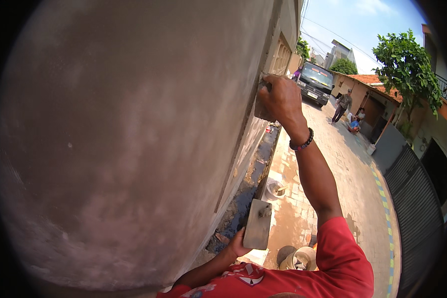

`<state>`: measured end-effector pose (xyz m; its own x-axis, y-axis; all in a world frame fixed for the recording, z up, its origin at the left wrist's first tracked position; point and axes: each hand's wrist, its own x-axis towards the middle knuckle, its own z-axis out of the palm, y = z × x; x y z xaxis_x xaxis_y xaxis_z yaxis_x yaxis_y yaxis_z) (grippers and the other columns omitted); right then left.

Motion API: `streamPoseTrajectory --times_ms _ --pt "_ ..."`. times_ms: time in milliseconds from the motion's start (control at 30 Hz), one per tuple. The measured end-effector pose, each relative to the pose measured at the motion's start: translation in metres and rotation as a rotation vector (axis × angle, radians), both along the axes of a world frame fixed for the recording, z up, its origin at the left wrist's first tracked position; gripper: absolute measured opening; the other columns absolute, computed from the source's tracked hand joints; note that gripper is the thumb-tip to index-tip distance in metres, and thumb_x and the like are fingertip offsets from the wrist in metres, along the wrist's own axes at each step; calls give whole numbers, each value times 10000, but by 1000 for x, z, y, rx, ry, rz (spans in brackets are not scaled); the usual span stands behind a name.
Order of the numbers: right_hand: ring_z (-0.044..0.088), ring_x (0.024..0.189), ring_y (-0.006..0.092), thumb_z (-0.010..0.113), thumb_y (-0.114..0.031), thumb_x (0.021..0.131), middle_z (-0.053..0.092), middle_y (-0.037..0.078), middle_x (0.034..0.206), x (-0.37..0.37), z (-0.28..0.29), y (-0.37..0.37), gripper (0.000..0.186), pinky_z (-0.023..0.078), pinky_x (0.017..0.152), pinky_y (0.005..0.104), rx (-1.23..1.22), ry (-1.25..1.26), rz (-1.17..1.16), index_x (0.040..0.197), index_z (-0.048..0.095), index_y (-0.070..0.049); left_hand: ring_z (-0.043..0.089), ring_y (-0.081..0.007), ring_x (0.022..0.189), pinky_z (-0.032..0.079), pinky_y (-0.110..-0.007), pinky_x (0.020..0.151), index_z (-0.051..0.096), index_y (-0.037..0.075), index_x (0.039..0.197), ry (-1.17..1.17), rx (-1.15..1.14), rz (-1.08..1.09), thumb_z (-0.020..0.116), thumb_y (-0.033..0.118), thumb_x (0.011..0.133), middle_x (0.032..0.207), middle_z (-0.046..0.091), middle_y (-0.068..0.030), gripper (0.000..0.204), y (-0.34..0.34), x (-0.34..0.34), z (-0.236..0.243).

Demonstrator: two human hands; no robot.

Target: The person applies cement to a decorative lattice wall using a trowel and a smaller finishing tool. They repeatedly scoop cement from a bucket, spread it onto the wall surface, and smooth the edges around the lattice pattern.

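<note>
A tall, grey plastered wall (134, 139) fills the left of the head view. My right hand (284, 99) is raised at the wall's far vertical edge, its fingers closed round a plastering float (262, 108). The float's flat, mortar-stained plate lies along that edge; its handle is mostly hidden by my fingers. Lower down and nearer me, my left hand (237, 243) grips a flat rectangular mortar board (256, 231) by its left side. A small lump of wet mortar (265, 211) sits toward the board's far end.
A drainage ditch (264, 154) with dark water runs along the wall's foot. On the paving stand a bucket (274, 190) with a stick-like handle in it and a pail (307, 256) near me. Up the lane are a dark vehicle (316, 82) and a walking person (343, 105).
</note>
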<state>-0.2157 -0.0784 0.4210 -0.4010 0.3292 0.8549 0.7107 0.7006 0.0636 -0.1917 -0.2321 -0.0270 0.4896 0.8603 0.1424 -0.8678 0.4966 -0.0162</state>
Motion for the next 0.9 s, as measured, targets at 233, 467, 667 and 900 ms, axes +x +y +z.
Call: streamPoseTrajectory --times_ms 233,467,667,900 --pt "656 783 321 592 -269 762 670 174 820 6 136 -1 325 517 761 403 311 129 -25 1025 689 -104 533 -241 1131 396 -427 999 494 79 1259 23 -26 52 480 375 909 1242 552 -93 459 -6 -2 3" --pt "640 715 330 582 -161 774 643 173 731 -8 225 13 152 514 648 422 206 106 -37 773 660 -30 530 -245 1135 391 -420 1005 503 71 1247 -42 20 104 453 359 918 1242 552 -99 440 -10 -5 -5" --pt "618 758 334 584 -155 787 621 195 788 -17 184 16 165 504 660 423 152 123 -110 825 634 -3 533 -240 1132 395 -408 1000 512 63 1234 -49 -1 137 437 350 919 1233 558 -100 433 -15 -7 11" --pt "622 773 376 584 -152 700 625 223 786 -14 42 12 167 504 709 450 109 79 -5 746 642 -2 538 -239 1125 398 -406 999 511 63 1235 -25 12 47 465 324 907 1221 565 -98 422 8 -6 -5"
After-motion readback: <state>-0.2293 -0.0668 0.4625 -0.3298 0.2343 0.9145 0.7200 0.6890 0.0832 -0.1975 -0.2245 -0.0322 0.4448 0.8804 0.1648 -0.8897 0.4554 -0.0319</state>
